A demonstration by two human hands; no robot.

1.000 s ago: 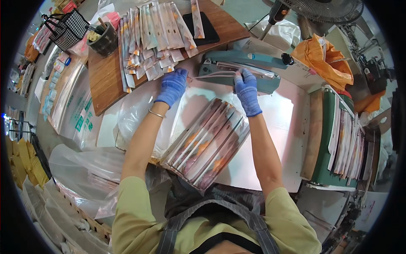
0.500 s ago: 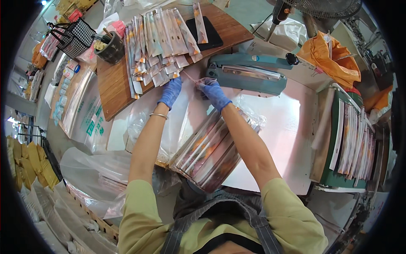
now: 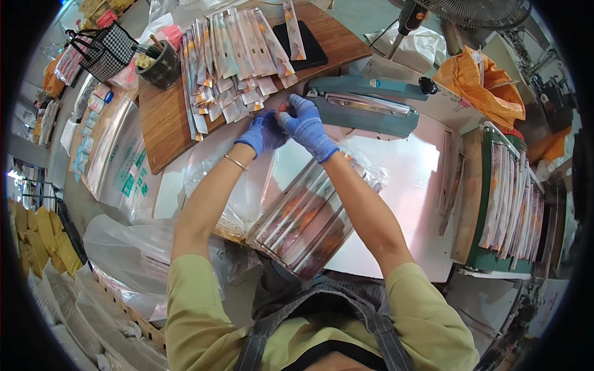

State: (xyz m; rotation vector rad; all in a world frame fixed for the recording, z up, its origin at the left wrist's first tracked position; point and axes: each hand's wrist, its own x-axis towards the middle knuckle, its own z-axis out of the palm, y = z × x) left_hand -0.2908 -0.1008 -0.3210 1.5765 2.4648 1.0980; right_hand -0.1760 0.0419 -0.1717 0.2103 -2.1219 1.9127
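My left hand (image 3: pixel 265 132) and my right hand (image 3: pixel 308 128), both in blue gloves, meet just off the front edge of a wooden board (image 3: pixel 162 127). The fingers of both are closed; what they pinch is hidden between them. Beyond the left hand, slim printed sachets (image 3: pixel 238 59) lie overlapping in rows on the board. Right of my right hand stands a teal impulse sealer (image 3: pixel 365 111). Under my right forearm, a clear plastic bag (image 3: pixel 371 173) lies about a stack of long printed sachets (image 3: pixel 303 216).
At the right, a green rack (image 3: pixel 479 229) holds a row of upright sachets, with thin strips (image 3: pixel 450 185) beside it on the white worktop (image 3: pixel 396 229). A dark pot (image 3: pixel 162 68) and a black tray (image 3: pixel 312 46) sit on the board. A fan (image 3: pixel 476 12) stands behind.
My hands have come together; the left moved right and turned inward. The thin strand stretched between them before is out of sight. Thin strips now show beside the green rack.
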